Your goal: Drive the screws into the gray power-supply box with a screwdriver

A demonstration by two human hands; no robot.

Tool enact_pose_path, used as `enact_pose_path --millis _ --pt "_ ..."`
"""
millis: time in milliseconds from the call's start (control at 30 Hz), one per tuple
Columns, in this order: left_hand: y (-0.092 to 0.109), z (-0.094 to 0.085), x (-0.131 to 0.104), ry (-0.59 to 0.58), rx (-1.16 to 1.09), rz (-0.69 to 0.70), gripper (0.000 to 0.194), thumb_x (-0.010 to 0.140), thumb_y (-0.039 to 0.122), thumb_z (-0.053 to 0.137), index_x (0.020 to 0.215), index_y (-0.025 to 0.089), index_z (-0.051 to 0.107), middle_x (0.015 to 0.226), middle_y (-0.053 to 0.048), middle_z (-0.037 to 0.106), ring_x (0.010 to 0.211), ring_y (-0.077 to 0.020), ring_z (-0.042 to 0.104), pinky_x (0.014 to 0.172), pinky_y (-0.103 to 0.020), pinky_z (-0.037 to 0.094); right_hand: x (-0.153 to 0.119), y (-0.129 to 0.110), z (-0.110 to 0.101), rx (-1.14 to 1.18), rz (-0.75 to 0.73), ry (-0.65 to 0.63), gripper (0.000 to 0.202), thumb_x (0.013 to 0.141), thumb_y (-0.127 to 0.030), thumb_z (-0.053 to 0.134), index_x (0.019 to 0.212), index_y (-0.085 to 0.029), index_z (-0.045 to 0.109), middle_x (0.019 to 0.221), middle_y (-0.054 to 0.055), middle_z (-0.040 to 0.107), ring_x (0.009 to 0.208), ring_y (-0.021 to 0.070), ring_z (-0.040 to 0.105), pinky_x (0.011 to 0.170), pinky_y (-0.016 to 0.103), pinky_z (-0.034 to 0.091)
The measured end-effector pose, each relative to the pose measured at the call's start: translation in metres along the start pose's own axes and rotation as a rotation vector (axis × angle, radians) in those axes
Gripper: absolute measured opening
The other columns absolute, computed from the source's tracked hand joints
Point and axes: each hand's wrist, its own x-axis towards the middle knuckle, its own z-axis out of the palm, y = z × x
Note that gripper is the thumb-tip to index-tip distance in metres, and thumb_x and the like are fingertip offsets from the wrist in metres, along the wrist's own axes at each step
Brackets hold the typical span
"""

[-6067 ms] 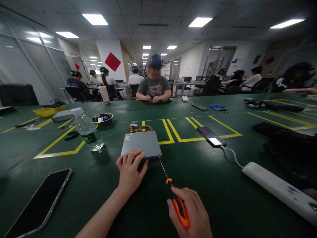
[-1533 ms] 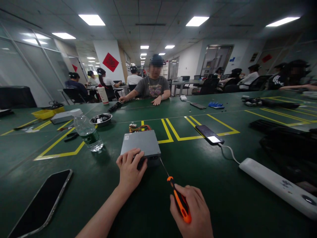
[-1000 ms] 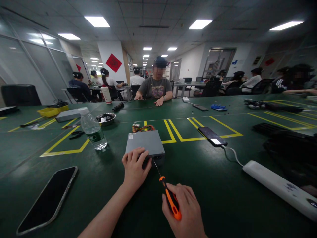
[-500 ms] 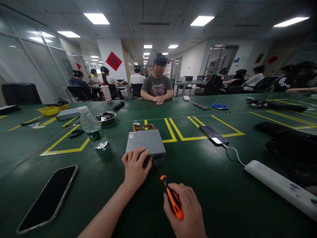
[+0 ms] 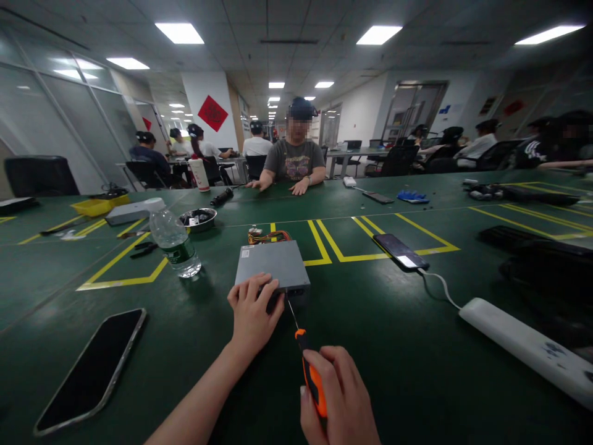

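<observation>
A grey computer power supply (image 5: 271, 262) lies on the green table in front of me, its bundle of coloured cables (image 5: 269, 236) at the far side. My left hand (image 5: 256, 309) grips its near left corner, fingers over the top and thumb at the front face. Wrapped in my right hand (image 5: 340, 392) is a screwdriver (image 5: 315, 383) with an orange and black handle. Its thin shaft points up and away, the tip at the power supply's near face beside my left thumb. The screw itself is too small to make out.
A water bottle (image 5: 173, 241) and a metal bowl (image 5: 198, 220) stand to the left, with a phone (image 5: 92, 371) nearer me. On the right lie another phone (image 5: 399, 251) and a white power strip (image 5: 523, 346). A person (image 5: 296, 154) sits opposite.
My right hand and the screwdriver handle have shifted slightly left and turned, the tip staying at the power supply. The person opposite has moved their clasped hands apart. My left hand has not moved.
</observation>
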Motion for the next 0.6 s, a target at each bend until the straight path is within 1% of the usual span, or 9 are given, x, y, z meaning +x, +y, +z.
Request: enact_pose_path --millis 67,167,200,300,400,433,467,533,600 --pt "0.0 0.0 0.0 0.0 -0.001 -0.001 0.02 0.079 0.028 0.057 0.099 0.026 0.06 0.107 -0.005 0.062 0.103 -0.0237 0.053 0.086 -0.041 0.029 -0.003 -0.001 0.002 0.012 0.021 0.03 0.029 0.082 -0.018 0.042 0.108 -0.014 0.053 0.091 0.011 0.053 0.075 0.0197 0.058 0.059 0.029 0.051" --pt "-0.001 0.001 -0.001 0.001 -0.002 -0.001 0.02 0.079 0.028 0.057 0.099 0.026 0.06 0.107 -0.005 0.062 0.103 -0.0237 0.053 0.086 -0.041 0.029 -0.009 0.005 0.001 0.003 -0.024 -0.001 0.031 0.085 -0.014 0.043 0.115 -0.021 0.05 0.098 0.009 0.054 0.079 0.0178 0.06 0.062 0.026 0.053" --pt "-0.001 0.001 -0.001 0.001 -0.003 -0.001 0.02 0.079 0.028 0.057 0.099 0.026 0.06 0.107 -0.005 0.062 0.103 -0.0237 0.053 0.086 -0.041 0.029 -0.01 0.008 0.0 -0.002 -0.052 -0.019 0.031 0.087 -0.015 0.044 0.116 -0.024 0.05 0.1 0.008 0.054 0.078 0.0165 0.061 0.062 0.024 0.053" --pt "0.0 0.001 -0.001 -0.003 -0.002 -0.002 0.02 0.079 0.028 0.056 0.099 0.026 0.059 0.108 -0.006 0.062 0.103 -0.0237 0.052 0.086 -0.042 0.029 -0.012 0.014 -0.001 0.009 -0.008 -0.062 0.024 0.09 -0.019 0.04 0.11 -0.022 0.054 0.097 0.008 0.055 0.068 0.0129 0.061 0.054 0.018 0.052" --pt "0.0 0.001 -0.001 -0.002 0.006 0.001 0.02 0.08 0.029 0.056 0.099 0.026 0.059 0.108 -0.006 0.061 0.104 -0.0239 0.052 0.086 -0.042 0.028 -0.015 0.012 0.005 0.024 0.033 -0.041 0.024 0.093 -0.026 0.035 0.102 -0.018 0.056 0.098 0.011 0.053 0.068 0.0146 0.062 0.051 0.02 0.053" --pt "0.0 0.0 -0.001 -0.004 0.008 0.002 0.02 0.08 0.029 0.056 0.1 0.026 0.059 0.108 -0.006 0.061 0.104 -0.024 0.052 0.086 -0.042 0.028 -0.017 0.011 0.008 0.015 0.043 0.037 0.025 0.093 -0.027 0.034 0.102 -0.017 0.055 0.1 0.012 0.052 0.07 0.0161 0.063 0.051 0.022 0.053" --pt "0.0 0.0 -0.001 -0.006 0.01 0.002 0.02 0.08 0.029 0.056 0.1 0.026 0.059 0.108 -0.006 0.061 0.104 -0.024 0.052 0.086 -0.042 0.028 -0.02 0.009 0.011 0.014 0.055 0.05 0.025 0.092 -0.024 0.033 0.105 -0.016 0.054 0.105 0.014 0.05 0.074 0.017 0.063 0.057 0.025 0.055" --pt "0.0 -0.001 -0.001 -0.009 0.013 0.005 0.02 0.08 0.029 0.056 0.1 0.025 0.058 0.108 -0.006 0.061 0.104 -0.0241 0.052 0.086 -0.042 0.029 -0.024 0.006 0.015 0.011 0.025 0.022 0.025 0.092 -0.021 0.034 0.108 -0.018 0.053 0.108 0.012 0.051 0.076 0.0159 0.064 0.057 0.022 0.054" --pt "0.001 -0.001 -0.001 -0.009 0.016 0.006 0.02 0.08 0.029 0.056 0.1 0.025 0.058 0.108 -0.006 0.061 0.104 -0.024 0.052 0.086 -0.042 0.029 -0.028 0.005 0.016 0.006 0.003 -0.022 0.026 0.093 -0.025 0.036 0.112 -0.023 0.053 0.109 0.009 0.053 0.077 0.0151 0.064 0.056 0.021 0.054"
